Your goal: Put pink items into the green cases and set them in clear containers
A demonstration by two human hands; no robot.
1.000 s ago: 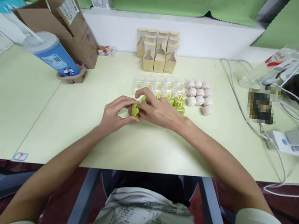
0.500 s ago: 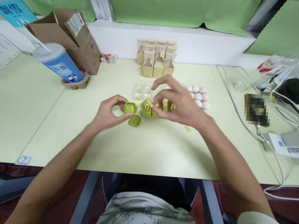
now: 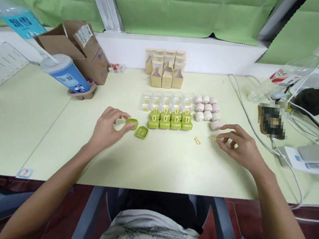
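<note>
My left hand [image 3: 110, 128] pinches a small green half-shell [image 3: 131, 123] at the table's left-middle. A second green half-shell [image 3: 141, 132] lies beside it, hollow side up. Out to the right, my right hand [image 3: 237, 145] pinches a small yellow loop [image 3: 213, 138] just above or at the tabletop. Another yellow loop [image 3: 197, 141] lies on the table to its left. Between my hands stand two rows of closed green cases [image 3: 164, 123], each with a yellow loop on top. White and pale pink rounded cases [image 3: 208, 108] sit behind my right hand's fingertips.
Clear plastic trays [image 3: 167, 98] stand behind the green cases, with small open cardboard boxes [image 3: 167, 79] farther back. A cardboard carton [image 3: 93, 58] and a blue cup [image 3: 70, 79] are at left. A clear bottle [image 3: 281, 80] and white cables [image 3: 243, 99] occupy the right.
My right hand has moved from over the green cases out to the right, with a yellow loop in its fingers. My left hand has shifted slightly left and down with the half-shell.
</note>
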